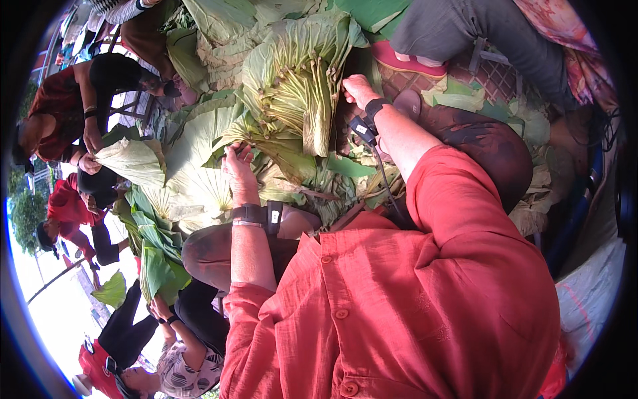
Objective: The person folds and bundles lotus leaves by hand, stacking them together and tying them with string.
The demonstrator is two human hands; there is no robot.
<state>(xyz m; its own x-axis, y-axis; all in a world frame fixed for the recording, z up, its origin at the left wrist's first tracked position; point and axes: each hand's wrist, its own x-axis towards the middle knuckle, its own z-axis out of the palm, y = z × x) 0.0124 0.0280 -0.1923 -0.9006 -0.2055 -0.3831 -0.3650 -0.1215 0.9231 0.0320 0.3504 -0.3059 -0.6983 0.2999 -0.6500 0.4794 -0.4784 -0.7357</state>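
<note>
A large bundle of wilted lotus leaves [299, 45] with many cut yellow-green stalks [299, 104] lies before me. My left hand [239, 167] is at the near-left edge of this bundle, palm partly turned up and fingers curled by a leaf rim. Whether it pinches the leaf is unclear. Just right of the stalks, my right hand [360, 91] is raised with its fingers curled in; anything inside them is hidden. A pale folded leaf piece [316, 142] hangs at the bundle's near end. Dark straps with small devices circle both my wrists.
Stacked dry leaves [224, 65] lie beyond the bundle, with loose scraps [349, 167] near my knees. On the left, seated co-workers handle a pale leaf [132, 162] and green leaves [159, 272]. A person's red shoe [408, 62] rests on brick paving at right. A cable [384, 174] trails from my right wrist.
</note>
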